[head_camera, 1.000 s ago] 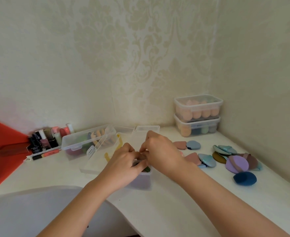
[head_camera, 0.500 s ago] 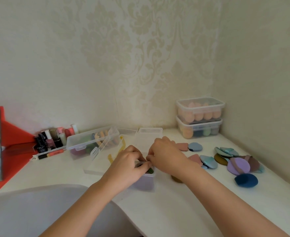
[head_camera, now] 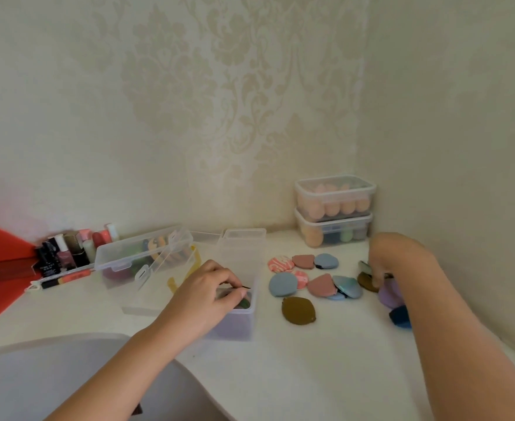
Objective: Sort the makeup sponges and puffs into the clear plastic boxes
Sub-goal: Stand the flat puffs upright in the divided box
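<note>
head view: the left hand point(head_camera: 207, 294) pinches a green puff point(head_camera: 245, 303) with curled fingers at the near end of the clear box point(head_camera: 238, 326), whose long side points at the wall. the right hand point(head_camera: 385, 262) is down among loose puffs point(head_camera: 283, 284) on the table point(head_camera: 311, 375); its grip cannot be told.

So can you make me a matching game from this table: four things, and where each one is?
1. olive puff
2. stacked lidded boxes
3. left hand
4. nail polish bottles

a. at the far left
b. in the back right corner
c. lying apart, in front of the pale blue puff
d. at the open box, pinching a green puff

Pairs: 1-c, 2-b, 3-d, 4-a
</note>
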Motion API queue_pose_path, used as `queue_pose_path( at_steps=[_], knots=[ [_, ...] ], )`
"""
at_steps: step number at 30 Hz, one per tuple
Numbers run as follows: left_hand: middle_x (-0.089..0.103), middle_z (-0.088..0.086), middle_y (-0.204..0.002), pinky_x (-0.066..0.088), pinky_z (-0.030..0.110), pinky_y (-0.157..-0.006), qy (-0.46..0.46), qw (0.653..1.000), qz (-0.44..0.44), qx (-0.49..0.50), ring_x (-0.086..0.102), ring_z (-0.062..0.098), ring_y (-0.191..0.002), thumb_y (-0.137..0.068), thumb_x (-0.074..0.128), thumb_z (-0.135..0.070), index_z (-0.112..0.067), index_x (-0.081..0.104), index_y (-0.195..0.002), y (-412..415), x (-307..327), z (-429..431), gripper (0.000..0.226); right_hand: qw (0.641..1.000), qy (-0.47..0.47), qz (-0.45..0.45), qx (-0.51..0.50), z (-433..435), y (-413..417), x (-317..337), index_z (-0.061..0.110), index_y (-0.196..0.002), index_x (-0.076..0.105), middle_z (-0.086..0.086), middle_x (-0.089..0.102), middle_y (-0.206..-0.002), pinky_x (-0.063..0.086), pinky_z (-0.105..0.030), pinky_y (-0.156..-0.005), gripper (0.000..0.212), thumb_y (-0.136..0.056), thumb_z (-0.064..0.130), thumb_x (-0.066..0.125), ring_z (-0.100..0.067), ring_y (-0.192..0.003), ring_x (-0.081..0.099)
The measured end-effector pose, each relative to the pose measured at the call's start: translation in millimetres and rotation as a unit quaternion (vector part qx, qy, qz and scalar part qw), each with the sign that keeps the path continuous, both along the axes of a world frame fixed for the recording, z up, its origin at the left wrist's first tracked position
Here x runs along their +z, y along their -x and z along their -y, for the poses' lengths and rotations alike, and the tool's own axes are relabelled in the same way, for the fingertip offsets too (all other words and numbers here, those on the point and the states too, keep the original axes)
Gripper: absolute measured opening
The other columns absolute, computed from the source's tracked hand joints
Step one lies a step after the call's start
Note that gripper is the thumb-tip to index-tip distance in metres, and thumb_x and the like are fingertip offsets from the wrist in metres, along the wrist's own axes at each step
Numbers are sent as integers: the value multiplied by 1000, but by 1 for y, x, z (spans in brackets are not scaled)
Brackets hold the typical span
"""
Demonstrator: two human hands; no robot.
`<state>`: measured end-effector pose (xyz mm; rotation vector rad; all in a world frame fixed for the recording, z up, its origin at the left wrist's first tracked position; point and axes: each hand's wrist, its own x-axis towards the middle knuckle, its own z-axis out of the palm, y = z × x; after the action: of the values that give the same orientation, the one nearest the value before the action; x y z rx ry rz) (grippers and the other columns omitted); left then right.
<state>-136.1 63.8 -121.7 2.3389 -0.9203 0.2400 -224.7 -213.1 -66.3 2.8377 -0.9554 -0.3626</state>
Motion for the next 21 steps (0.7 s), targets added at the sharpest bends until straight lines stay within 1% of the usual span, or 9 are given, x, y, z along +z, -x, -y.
queue_pose_path(
  at_steps=[4, 6, 8, 9, 12, 14, 17, 19, 21],
  knots=[
    [66, -14, -92, 47, 19, -80, -12, 999, -30, -23, 61, 0, -90, -87, 62, -30, -29, 65, -86, 1, 2, 1, 3, 999, -9, -50, 2, 13, 5, -4, 10, -111, 67, -1, 59, -93, 46, -25, -72, 36, -79, 24, 74, -18, -83, 56],
    [67, -14, -91, 46, 11, -74, -17, 999, -29, -26, 61, -4, -89, -89, 59, -31, -30, 62, -94, 3, 3, 0, 6, 999, -15, -42, 2, 11, 4, -4, 7, -116, 63, -4, 59, -97, 44, -25, -73, 36, -84, 22, 69, -18, -87, 56],
    [66, -13, -92, 40, 3, -68, -24, 999, -31, -31, 59, -7, -86, -91, 55, -31, -35, 59, -103, 5, 4, 0, 13, 1000, -16, -23, 3, 8, 3, -2, 4, -120, 60, -8, 62, -111, 46, -26, -81, 35, -89, 20, 63, -20, -101, 60],
    [65, -13, -93, 40, 3, -70, -34, 998, -26, -37, 59, -6, -87, -93, 53, -30, -36, 60, -105, 5, 4, 0, 15, 1000, -19, -10, 2, 7, 2, 0, 4, -121, 58, -9, 62, -116, 46, -26, -84, 35, -90, 19, 61, -21, -105, 59],
    [59, -12, -98, 42, 16, -84, -76, 996, -3, -49, 57, 3, -93, -95, 46, -30, -37, 65, -104, 5, 6, -1, 22, 999, -32, 27, 0, 7, 0, 5, 7, -119, 61, -6, 63, -109, 46, -25, -78, 36, -85, 16, 67, -19, -98, 60],
    [55, -15, -100, 42, 19, -87, -92, 994, 0, -62, 56, 2, -95, -95, 47, -31, -36, 66, -103, 5, 7, -2, 21, 994, -73, 79, 4, 8, -4, 10, 10, -118, 63, -4, 65, -112, 49, -25, -82, 37, -82, 15, 68, -19, -101, 61],
    [57, -19, -99, 41, 21, -90, -111, 990, 16, -88, 55, 2, -95, -94, 47, -35, -35, 64, -100, 7, 10, -4, 18, 964, -171, 195, 56, -8, -5, 22, 17, -110, 69, -1, 67, -113, 49, -27, -90, 29, -83, 8, 63, -17, -105, 60],
    [60, -19, -97, 35, 17, -91, -125, 986, 27, -103, 53, 1, -95, -93, 49, -36, -34, 64, -100, 7, 13, -4, 16, 917, -243, 291, 128, -33, -6, 24, 19, -102, 71, 5, 68, -100, 46, -15, -76, 23, -85, 8, 61, -9, -93, 60],
    [63, -21, -94, 32, 7, -86, -125, 986, 32, -108, 53, -3, -92, -91, 54, -37, -32, 66, -100, 7, 18, -3, 15, 867, -279, 365, 192, -63, -10, 19, 18, -93, 72, 8, 66, -82, 40, -7, -59, 15, -87, 12, 61, -3, -74, 57]
  ],
)
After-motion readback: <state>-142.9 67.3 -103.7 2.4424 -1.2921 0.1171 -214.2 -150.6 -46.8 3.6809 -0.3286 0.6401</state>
